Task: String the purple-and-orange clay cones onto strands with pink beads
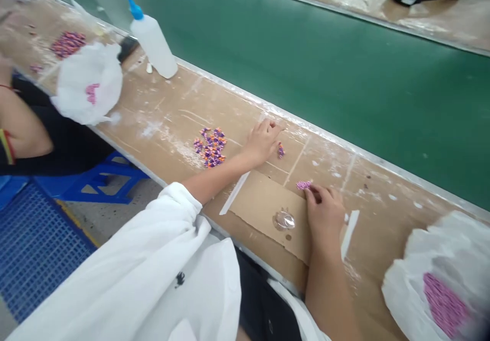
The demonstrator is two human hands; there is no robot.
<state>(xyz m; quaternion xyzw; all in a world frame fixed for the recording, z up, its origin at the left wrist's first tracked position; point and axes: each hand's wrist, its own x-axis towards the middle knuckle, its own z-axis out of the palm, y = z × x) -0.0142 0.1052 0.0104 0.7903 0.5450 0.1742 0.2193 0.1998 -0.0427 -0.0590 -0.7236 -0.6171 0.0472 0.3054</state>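
Note:
My right hand (pixel 325 208) has its thumb and forefinger closed on the near end of a small pink-and-purple beaded-looking piece (pixel 303 185), just past the cardboard's edge. Farther left, my left hand (pixel 263 141) rests on the table with fingers bent and close together; whatever its fingertips hold is hidden. Beside its thumb lies a small purple-and-orange piece (pixel 280 150). A loose pile of similar purple-and-orange pieces (pixel 212 147) sits left of my left forearm. Between my arms, a taped cardboard sheet (pixel 260 198) carries a clear, shiny blob (pixel 284 219).
A white squeeze bottle (pixel 156 45) with a blue nozzle stands by the green belt (pixel 306 65). A white bag (pixel 413 264) of pink pieces lies at right; another white bag (pixel 72 86) is at left, near a co-worker's arm (pixel 26 126). A blue stool (pixel 103 180) stands below.

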